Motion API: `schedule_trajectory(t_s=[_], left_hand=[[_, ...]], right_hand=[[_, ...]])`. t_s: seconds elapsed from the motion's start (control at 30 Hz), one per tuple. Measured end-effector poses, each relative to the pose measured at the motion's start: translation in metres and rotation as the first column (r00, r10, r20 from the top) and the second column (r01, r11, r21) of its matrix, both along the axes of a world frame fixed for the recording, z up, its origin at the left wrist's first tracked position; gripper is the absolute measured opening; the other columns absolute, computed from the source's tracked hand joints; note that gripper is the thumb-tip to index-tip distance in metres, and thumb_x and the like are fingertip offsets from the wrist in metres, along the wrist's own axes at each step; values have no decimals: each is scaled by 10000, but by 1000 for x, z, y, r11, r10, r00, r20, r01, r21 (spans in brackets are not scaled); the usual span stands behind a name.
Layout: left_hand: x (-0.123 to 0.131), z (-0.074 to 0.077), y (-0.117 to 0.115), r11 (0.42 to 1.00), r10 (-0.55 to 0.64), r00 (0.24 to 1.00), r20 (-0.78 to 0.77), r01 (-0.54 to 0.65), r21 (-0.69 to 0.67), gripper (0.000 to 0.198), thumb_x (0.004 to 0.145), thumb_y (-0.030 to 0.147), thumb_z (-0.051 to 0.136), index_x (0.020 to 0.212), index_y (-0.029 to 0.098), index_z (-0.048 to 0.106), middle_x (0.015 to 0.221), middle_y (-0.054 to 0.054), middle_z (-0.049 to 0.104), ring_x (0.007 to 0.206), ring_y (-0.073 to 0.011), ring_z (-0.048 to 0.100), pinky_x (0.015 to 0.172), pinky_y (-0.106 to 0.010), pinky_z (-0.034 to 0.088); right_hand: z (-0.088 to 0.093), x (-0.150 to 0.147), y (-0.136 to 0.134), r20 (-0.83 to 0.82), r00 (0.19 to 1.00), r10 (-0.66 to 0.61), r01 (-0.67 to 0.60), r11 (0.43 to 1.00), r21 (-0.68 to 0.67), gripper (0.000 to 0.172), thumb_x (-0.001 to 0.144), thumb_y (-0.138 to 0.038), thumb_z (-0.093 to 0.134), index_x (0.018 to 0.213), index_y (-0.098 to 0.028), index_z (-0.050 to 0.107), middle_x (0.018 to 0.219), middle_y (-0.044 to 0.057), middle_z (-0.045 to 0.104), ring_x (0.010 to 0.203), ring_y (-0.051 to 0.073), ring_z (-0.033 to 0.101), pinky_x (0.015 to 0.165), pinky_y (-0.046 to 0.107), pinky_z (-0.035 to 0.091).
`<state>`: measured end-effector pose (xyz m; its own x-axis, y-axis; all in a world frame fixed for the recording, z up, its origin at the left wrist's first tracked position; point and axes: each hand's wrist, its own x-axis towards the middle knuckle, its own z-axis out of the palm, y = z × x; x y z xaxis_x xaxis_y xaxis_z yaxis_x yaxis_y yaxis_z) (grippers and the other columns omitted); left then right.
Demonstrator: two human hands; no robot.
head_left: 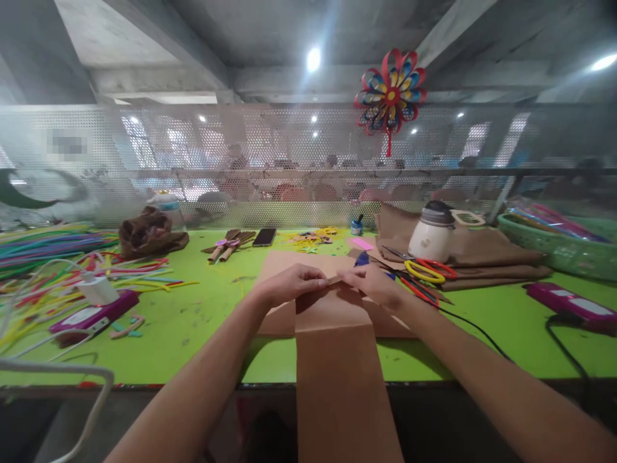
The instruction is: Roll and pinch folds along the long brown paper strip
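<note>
A long strip of brown paper [340, 386] runs from between my hands toward me and hangs over the table's front edge. Its far end looks folded or rolled into a narrow edge. My left hand [299, 281] pinches that edge on the left, fingers closed. On the right, my right hand [378, 284] holds the same edge, its fingertips pressed on the paper. Beneath both hands lies a wider brown sheet [277, 260], flat on the green table. Just beyond my right hand is a small dark blue object [361, 258], partly hidden.
To the right lie yellow-handled scissors [424, 271], a bottle [432, 235], folded brown cloth [496, 257], a green basket [544, 247] and a purple power strip [573, 305]. Leftward are pipe cleaners [53, 247], another purple power strip [99, 315] with cables, and a phone [265, 237].
</note>
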<state>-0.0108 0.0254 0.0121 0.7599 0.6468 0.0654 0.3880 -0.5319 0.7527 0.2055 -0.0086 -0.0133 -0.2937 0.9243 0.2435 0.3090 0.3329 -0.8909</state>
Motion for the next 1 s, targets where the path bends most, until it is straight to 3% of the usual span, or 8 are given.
schedule_trajectory(t_s=[0.17, 0.33, 0.53, 0.77, 1.0], left_hand=[[3, -5, 2, 1000, -2, 1000, 21, 2, 10, 348, 835, 447, 510, 927, 140, 646, 802, -38, 629, 717, -136, 531, 658, -245, 394], [7, -3, -2, 995, 2, 1000, 25, -5, 102, 293, 841, 388, 513, 935, 150, 655, 843, -45, 664, 752, -144, 566, 690, -251, 415], [14, 1, -12, 968, 51, 998, 32, -57, 244, 252, 861, 342, 495, 925, 153, 649, 853, -44, 679, 750, -134, 579, 675, -237, 421], [15, 0, -17, 924, 74, 997, -14, -63, 377, 245, 869, 320, 484, 958, 165, 651, 852, -42, 688, 716, -127, 570, 648, -230, 410], [18, -1, -17, 925, 65, 998, 8, -64, 375, 282, 877, 362, 469, 924, 163, 663, 802, -35, 680, 677, -117, 557, 620, -222, 399]], right_hand=[[-8, -3, -7, -36, 998, -51, 52, 998, 26, 361, 763, -472, 587, 734, -118, 655, 674, 16, 586, 610, 121, 473, 552, 242, 349], [-10, 1, -8, -113, 992, -46, 49, 998, 24, 314, 762, -441, 602, 782, -140, 692, 753, 44, 655, 688, 156, 546, 618, 263, 405], [-6, 7, -10, -78, 996, -45, 53, 993, 104, 279, 769, -413, 608, 777, -155, 716, 754, 50, 690, 697, 169, 583, 642, 280, 440], [-2, 12, -10, -117, 992, 55, -48, 997, 63, 316, 758, -430, 619, 901, -161, 705, 881, 70, 695, 807, 188, 608, 701, 301, 471], [-6, 10, -10, -77, 995, -61, 71, 989, 132, 322, 785, -441, 581, 780, -154, 727, 742, 54, 696, 687, 175, 597, 625, 290, 460]])
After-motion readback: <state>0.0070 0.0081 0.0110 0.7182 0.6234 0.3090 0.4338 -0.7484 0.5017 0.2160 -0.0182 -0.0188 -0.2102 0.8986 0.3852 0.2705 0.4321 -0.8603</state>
